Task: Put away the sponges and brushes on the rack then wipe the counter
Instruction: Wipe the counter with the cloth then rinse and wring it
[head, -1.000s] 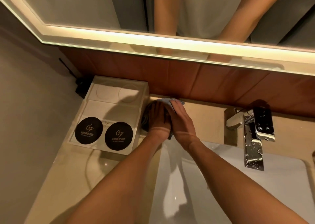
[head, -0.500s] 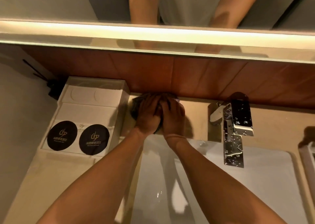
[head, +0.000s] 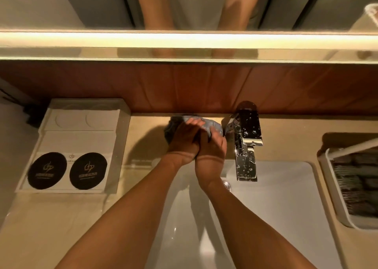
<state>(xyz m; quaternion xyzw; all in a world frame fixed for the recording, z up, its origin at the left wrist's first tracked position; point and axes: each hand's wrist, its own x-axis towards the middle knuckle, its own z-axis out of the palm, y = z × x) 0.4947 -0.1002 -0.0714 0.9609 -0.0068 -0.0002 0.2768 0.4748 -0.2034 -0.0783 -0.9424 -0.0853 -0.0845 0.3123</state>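
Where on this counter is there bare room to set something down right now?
Bare counter lies between the white box and the cloth, in front of the box, and between faucet and rack. Crowded beside the faucet, where left hand and right hand grip the cloth.

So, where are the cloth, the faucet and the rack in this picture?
Grey cloth (head: pixel 213 125): head view, its pale fold nearest the faucet.
Faucet (head: pixel 250 125): head view, its wet chrome top.
White rack (head: pixel 335 187): head view, its left rim.
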